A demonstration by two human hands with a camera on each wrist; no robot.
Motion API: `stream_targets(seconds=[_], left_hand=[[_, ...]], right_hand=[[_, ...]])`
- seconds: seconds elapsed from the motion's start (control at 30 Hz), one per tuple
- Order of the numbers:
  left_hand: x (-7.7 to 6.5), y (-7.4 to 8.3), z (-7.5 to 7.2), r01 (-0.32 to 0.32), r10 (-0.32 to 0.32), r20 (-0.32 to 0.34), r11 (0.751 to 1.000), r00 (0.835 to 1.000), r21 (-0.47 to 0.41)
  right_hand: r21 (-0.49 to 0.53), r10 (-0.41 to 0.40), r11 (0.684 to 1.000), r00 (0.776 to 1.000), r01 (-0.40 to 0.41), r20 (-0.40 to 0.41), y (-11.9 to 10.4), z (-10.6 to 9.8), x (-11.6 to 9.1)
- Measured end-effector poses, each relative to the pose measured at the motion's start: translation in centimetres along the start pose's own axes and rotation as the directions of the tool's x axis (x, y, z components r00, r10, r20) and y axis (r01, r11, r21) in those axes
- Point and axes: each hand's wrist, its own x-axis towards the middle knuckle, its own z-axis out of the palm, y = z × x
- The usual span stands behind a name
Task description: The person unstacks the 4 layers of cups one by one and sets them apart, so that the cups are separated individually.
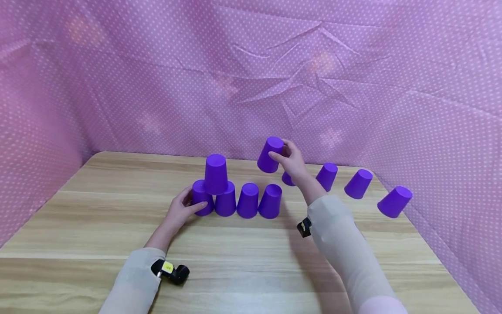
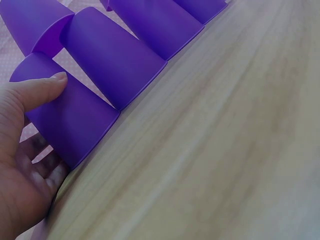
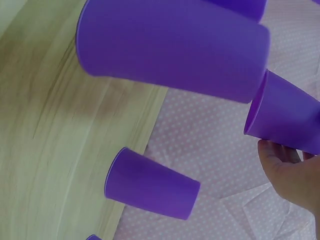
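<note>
Several purple plastic cups stand upside down in a row mid-table. My left hand (image 1: pixel 183 209) holds the leftmost cup (image 2: pixel 75 117), its thumb across the front and its fingers around the far side. An upside-down cup (image 1: pixel 216 174) rests on top of the two leftmost cups, bridging them. To their right, my right hand (image 1: pixel 292 161) grips another upside-down purple cup (image 1: pixel 268 157) in the air, above and behind the right end of the row. The right wrist view shows this raised cup (image 3: pixel 287 115) with the fingers on its side.
Several more upside-down purple cups, among them one cup (image 1: pixel 357 184) and the rightmost cup (image 1: pixel 394 202), stand spaced apart at the table's back right. One cup (image 1: pixel 288 179) is partly hidden by my right hand. A pink dotted cloth (image 1: pixel 251 78) hangs around the wooden table (image 1: pixel 235 261).
</note>
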Motion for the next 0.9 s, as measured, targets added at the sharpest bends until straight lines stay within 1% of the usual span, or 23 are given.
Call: stream_targets(seconds=[0.13, 0.33, 0.43, 0.6, 0.9], left_hand=[[0.0, 0.2, 0.0, 0.001, -0.001, 0.006, 1.0, 1.0, -0.001], [-0.1, 0.3, 0.0, 0.013, -0.013, 0.006, 1.0, 1.0, 0.007], [-0.2, 0.3, 0.0, 0.006, -0.006, 0.005, 1.0, 1.0, 0.007], [-0.3, 0.2, 0.1, -0.016, 0.016, 0.004, 1.0, 1.0, -0.006], [-0.4, 0.2, 0.1, -0.021, 0.021, 0.007, 1.0, 1.0, 0.006]], right_hand=[[0.02, 0.024, 1.0, 1.0, -0.024, 0.013, 0.6, -0.2, 0.6], [0.047, 0.086, 0.995, 0.996, -0.086, 0.016, 1.5, -0.1, 1.5], [0.06, 0.11, 0.992, 0.994, -0.111, 0.019, 2.1, 0.0, 1.9], [0.075, 0.119, 0.99, 0.992, -0.121, 0.03, 2.7, 0.2, 2.1], [0.12, 0.13, 0.984, 0.991, -0.133, 0.028, 3.8, 0.5, 2.4]])
